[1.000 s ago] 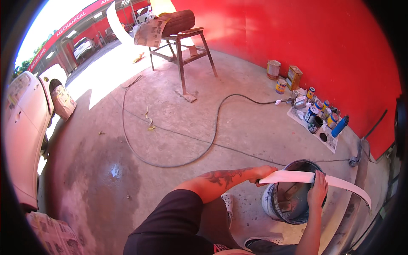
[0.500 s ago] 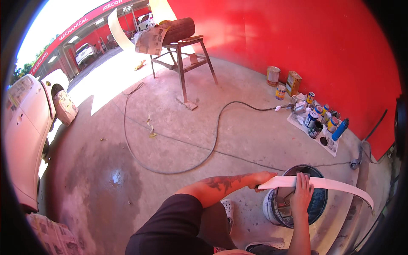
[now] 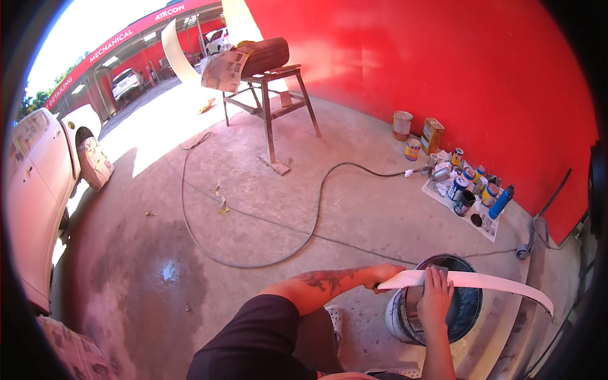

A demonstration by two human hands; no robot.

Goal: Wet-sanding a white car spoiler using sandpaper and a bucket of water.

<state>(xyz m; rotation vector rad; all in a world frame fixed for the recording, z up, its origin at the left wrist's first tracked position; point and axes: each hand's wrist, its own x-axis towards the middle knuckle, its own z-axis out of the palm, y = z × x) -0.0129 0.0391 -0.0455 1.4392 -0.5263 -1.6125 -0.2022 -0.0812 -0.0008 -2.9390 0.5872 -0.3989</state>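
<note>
A long, curved white trim strip [image 3: 491,282] lies across the mouth of a paint-stained bucket [image 3: 467,316], its far end reaching out to the right. My left hand [image 3: 384,275] is closed around the strip's left end. On the strip, just right of that hold, my right hand [image 3: 435,297] rests with fingers bent over the upper face. A small grey sheet, looking like sandpaper [image 3: 444,270], peeks out by its fingertips; the fingers cover most of it. The bucket's inside is dark and partly hidden by my right hand and the strip.
A thin hose [image 3: 297,253] loops across the concrete floor. Paint cans [image 3: 465,202] and a blue bottle [image 3: 501,202] stand on newspaper by the red wall [image 3: 430,57]. A metal stand [image 3: 269,120] holds a dark reddish, rounded part. A white car [image 3: 31,202] is at left.
My right hand has slid slightly left along the strip, closer to my left hand. More of the grey sheet shows. My left hand keeps its hold, and the view has shifted a little.
</note>
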